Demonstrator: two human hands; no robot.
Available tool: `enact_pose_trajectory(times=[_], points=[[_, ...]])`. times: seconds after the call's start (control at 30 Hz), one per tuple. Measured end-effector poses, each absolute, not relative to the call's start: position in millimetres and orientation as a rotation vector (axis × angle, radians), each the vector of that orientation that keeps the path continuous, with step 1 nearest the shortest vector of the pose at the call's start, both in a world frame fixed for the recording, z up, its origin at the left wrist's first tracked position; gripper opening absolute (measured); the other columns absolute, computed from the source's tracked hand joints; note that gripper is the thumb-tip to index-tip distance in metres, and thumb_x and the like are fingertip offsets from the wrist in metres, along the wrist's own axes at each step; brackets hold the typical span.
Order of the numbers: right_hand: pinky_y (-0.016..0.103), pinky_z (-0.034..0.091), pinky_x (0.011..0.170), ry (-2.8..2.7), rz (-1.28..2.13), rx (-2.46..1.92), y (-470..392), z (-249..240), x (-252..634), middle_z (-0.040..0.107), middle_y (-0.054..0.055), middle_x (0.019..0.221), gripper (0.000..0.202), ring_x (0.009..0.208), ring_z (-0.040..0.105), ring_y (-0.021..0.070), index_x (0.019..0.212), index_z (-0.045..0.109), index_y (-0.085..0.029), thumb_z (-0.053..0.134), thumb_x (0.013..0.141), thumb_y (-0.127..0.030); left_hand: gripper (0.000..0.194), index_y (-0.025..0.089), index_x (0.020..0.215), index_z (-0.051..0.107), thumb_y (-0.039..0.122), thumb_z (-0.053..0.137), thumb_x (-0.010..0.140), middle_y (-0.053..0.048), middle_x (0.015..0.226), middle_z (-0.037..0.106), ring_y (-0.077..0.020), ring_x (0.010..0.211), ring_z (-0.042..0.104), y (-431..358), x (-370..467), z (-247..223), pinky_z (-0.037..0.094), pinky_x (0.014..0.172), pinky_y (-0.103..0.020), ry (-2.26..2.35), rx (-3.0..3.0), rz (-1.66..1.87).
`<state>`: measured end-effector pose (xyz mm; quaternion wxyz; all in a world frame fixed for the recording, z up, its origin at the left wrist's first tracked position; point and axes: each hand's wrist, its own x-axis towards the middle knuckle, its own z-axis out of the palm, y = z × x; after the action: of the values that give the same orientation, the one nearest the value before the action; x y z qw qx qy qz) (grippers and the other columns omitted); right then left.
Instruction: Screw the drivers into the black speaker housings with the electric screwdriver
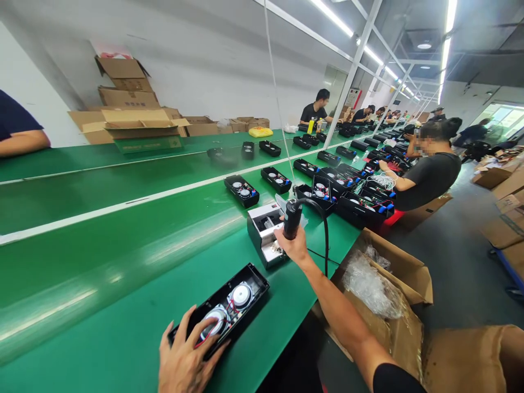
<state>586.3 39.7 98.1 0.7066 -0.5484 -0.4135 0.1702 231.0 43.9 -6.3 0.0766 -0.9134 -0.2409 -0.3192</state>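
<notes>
The black speaker housing [224, 304] sits open side up on the green workbench [135, 338], its two round drivers showing. The left hand [185, 360] spreads across its near end (whether pinching or just resting, I cannot tell). Beyond it, the right hand [295, 246] is clamped around a corded electric screwdriver [292, 218], above a box-like screw dispenser [256, 240]. The step looks like picking up a screw; next calls for seating the bit squarely. Similar housings [241, 191] stand farther off.

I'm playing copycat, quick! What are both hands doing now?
Left hand: open, spread across the black case.
Right hand: closed, holding the black corded tool.
</notes>
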Motion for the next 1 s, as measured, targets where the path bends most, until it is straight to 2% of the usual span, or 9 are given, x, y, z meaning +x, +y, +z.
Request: enact_pose_trajectory(times=[0.13, 0.27, 0.53, 0.8, 1.0], points=[[0.025, 0.042, 0.042, -0.912, 0.651, -1.187, 22, 106, 568, 0.054, -0.013, 0.057, 0.046, 0.041, 0.048, 0.0103, 0.118, 0.061, -0.023, 0.085, 0.081, -0.036, 0.008, 0.033, 0.087, 0.078, 0.033, 0.073, 0.092, -0.001, 0.110, 0.080, -0.0370, 0.138, 0.058, 41, 231, -4, 0.029, 0.123, -0.061, -0.741, -2.743, -0.913], [0.024, 0.040, 0.041, -0.851, 0.806, -0.987, -4, 111, 530, 0.051, -0.016, 0.056, 0.049, 0.036, 0.045, 0.0087, 0.126, 0.054, -0.025, 0.082, 0.087, -0.038, 0.010, 0.032, 0.083, 0.078, 0.034, 0.078, 0.092, -0.001, 0.110, 0.080, -0.0388, 0.139, 0.057, 32, 233, 1, 0.029, 0.122, -0.064, -0.847, -2.807, -0.873], [0.023, 0.041, 0.040, -0.979, 0.833, -0.665, -22, 102, 434, 0.051, -0.013, 0.065, 0.036, 0.038, 0.044, 0.0089, 0.129, 0.048, -0.034, 0.072, 0.102, -0.037, 0.009, 0.031, 0.090, 0.081, 0.034, 0.087, 0.085, -0.001, 0.115, 0.080, -0.0441, 0.142, 0.056, 13, 243, 9, 0.031, 0.122, -0.074, -1.082, -2.880, -0.875], [0.023, 0.043, 0.045, -1.131, 0.895, -0.692, -16, 87, 406, 0.055, -0.010, 0.072, 0.035, 0.044, 0.047, 0.0083, 0.131, 0.048, -0.031, 0.070, 0.103, -0.031, 0.027, 0.036, 0.109, 0.082, 0.022, 0.082, 0.086, -0.003, 0.122, 0.079, -0.0420, 0.146, 0.052, 9, 244, 6, 0.028, 0.125, -0.074, -1.115, -2.870, -0.910], [0.024, 0.043, 0.045, -1.113, 0.935, -0.735, -13, 80, 402, 0.057, -0.010, 0.070, 0.036, 0.043, 0.047, 0.0092, 0.127, 0.048, -0.031, 0.072, 0.101, -0.034, 0.028, 0.037, 0.109, 0.083, 0.021, 0.079, 0.086, -0.004, 0.120, 0.079, -0.0430, 0.147, 0.052, 8, 245, 4, 0.027, 0.125, -0.075, -1.144, -2.868, -0.893]])
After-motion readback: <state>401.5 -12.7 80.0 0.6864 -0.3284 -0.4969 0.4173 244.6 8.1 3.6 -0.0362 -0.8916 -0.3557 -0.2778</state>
